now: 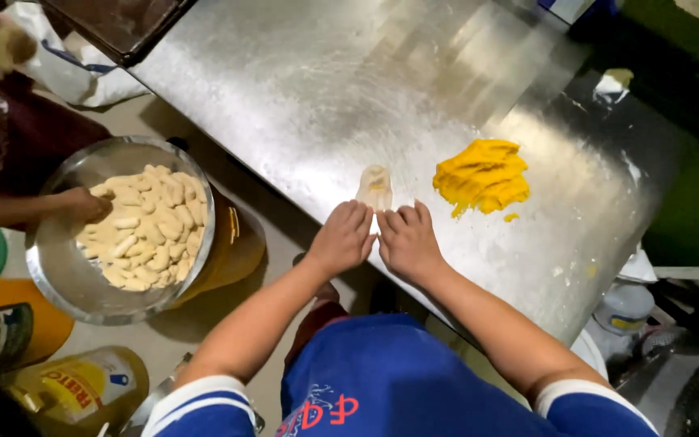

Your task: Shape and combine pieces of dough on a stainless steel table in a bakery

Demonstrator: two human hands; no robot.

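On the steel table (301, 89), the left hand (341, 239) and right hand (407, 241) lie palm-down side by side, fingers pressed together, fingertips on the near end of a pale dough piece (374, 187); right of it sits a yellow filling mound (483, 176); far left, another person's hand (82, 205) reaches into a metal bowl (66, 275) of shaped dough rolls (146, 226).

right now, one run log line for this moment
left hand flat on steel table | right hand beside it, touching | dough strip at fingertips | yellow filling right of it | another person's hand in bowl of dough pieces
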